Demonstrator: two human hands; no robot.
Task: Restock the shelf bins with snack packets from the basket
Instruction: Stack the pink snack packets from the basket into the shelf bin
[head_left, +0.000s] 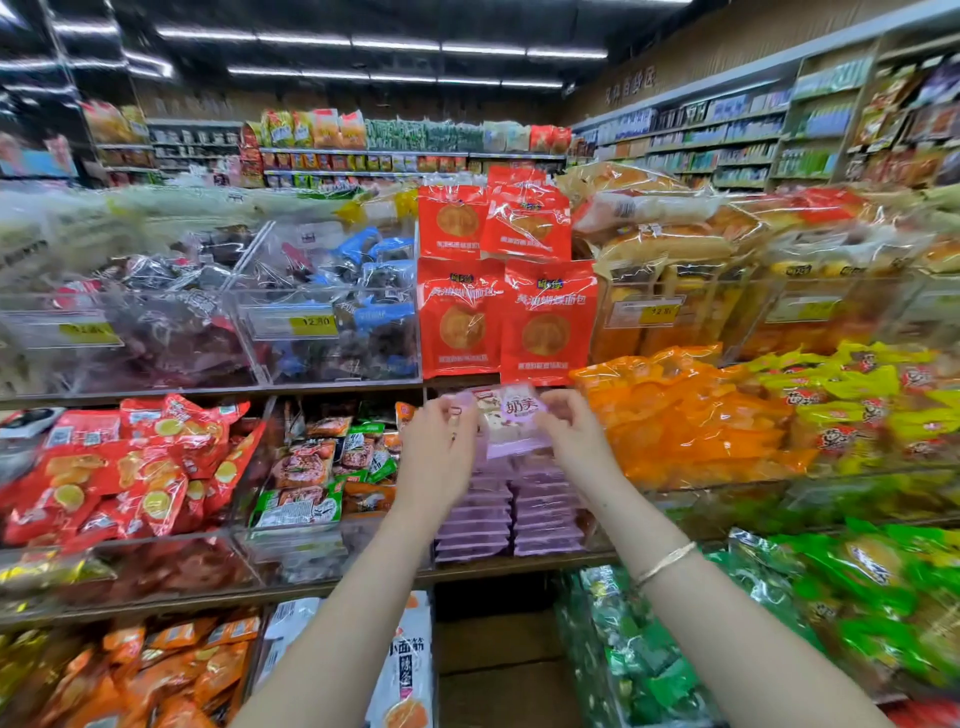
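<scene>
Packet placement is judged to be the step in hand. One pale lilac plastic snack packet with red lettering (511, 415) is held between both hands, just above the clear-walled shelf bin (519, 556) in which flat lilac packets (498, 512) are stacked in two columns. The packet's left end is gripped by the left hand (439, 447), fingers curled round it; its right end is pinched by the right hand (569, 428). The long axis is seen to run from 9 to 3 o'clock, hand to hand, so neither hand is nearer. The stacks lie at 6 o'clock of the packet, so a plain lowering is probably called for, the packet laid flat like those beneath. Red foil bread bags (506, 317) stand at 12 o'clock, orange packets (691, 415) at 3 o'clock. No basket is in view.
</scene>
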